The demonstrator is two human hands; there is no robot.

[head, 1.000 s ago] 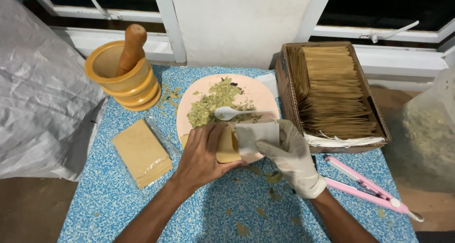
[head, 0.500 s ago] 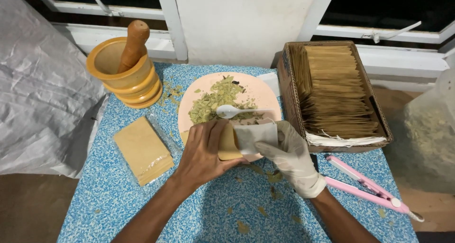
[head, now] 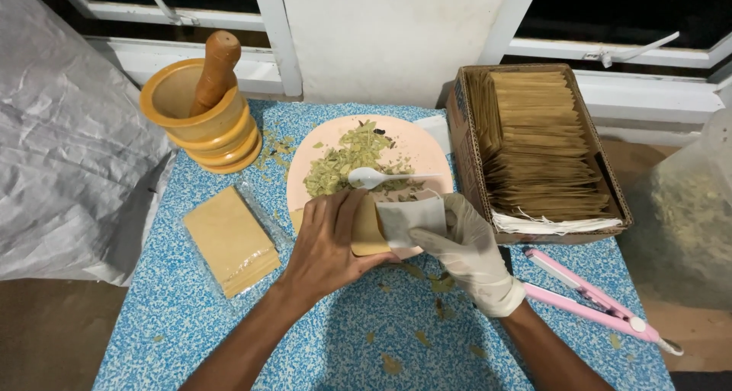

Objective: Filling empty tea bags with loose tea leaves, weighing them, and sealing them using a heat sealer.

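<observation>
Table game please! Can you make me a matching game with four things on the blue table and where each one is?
Things:
1. Pestle
2. White spoon
3. Pink tool
4. Box of brown packets

Places:
A. On the leaves on the round plate
B. Standing in the yellow bowl
C. At the right edge by the window
D. Near the right front corner, below the box

Pairs: 1-B, 2-A, 3-D, 4-C

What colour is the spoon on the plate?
White. The spoon lies on the leaves on the pink plate; head view.
</observation>
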